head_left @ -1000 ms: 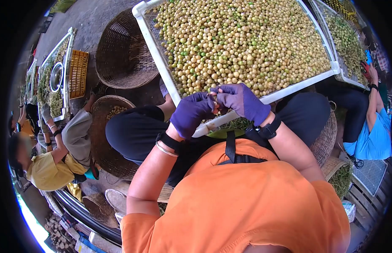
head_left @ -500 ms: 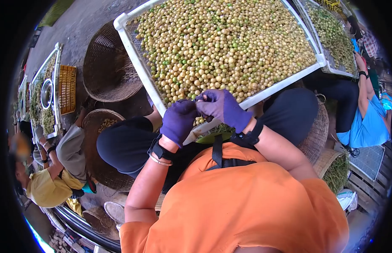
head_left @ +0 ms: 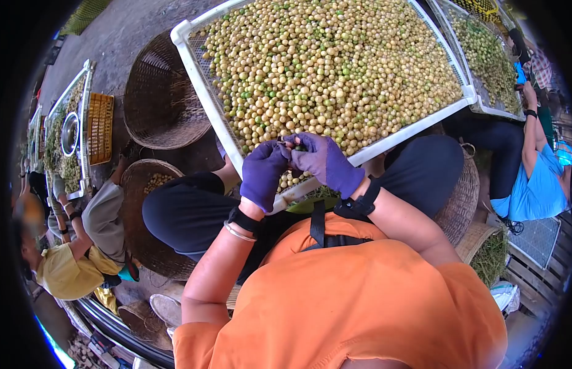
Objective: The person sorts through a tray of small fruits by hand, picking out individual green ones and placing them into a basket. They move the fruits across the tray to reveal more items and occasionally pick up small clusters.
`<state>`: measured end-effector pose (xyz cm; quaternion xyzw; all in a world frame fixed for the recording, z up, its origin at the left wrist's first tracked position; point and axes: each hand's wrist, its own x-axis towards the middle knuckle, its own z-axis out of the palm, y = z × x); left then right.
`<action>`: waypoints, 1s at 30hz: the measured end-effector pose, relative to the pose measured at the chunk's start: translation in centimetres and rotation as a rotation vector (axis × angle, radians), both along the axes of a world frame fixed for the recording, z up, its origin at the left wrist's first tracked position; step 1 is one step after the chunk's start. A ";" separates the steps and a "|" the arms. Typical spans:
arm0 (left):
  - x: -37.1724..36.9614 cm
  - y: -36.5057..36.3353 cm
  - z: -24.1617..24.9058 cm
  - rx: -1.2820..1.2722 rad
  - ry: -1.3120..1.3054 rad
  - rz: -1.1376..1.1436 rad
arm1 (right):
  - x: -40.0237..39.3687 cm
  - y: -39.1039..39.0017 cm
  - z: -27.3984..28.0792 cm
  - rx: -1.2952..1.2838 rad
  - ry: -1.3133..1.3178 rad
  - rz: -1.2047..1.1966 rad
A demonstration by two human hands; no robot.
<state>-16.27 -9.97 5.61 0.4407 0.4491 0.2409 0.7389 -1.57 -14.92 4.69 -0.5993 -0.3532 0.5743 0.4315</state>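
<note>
My left hand (head_left: 265, 171) and my right hand (head_left: 323, 161), both in purple gloves, meet over the near edge of a white-framed mesh tray (head_left: 197, 80). Small round yellowish and green fruits (head_left: 335, 67) cover the tray in a thick layer. Both hands are closed, their fingertips pinched close together. Something small, dark and greenish shows at the fingertips, too little of it visible to name. The gloved fingers hide most of what is between them. Loose fruits lie just beneath the hands.
A large woven basket (head_left: 157, 98) stands left of the tray. Another basket (head_left: 131, 212) beside my knee has some fruits inside. Co-workers sit at left (head_left: 67, 270) and right (head_left: 532, 184), near other fruit trays (head_left: 485, 61). A bundle of green stems (head_left: 490, 255) lies at lower right.
My hands stay together at the tray's near edge, with the fingers shifting slightly. The left hand has turned a little and sits nearer the right. The view has moved slightly.
</note>
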 end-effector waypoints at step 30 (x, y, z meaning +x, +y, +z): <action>-5.0 6.1 0.7 0.975 0.759 -0.233 | 1.9 1.6 0.7 -0.115 0.360 0.048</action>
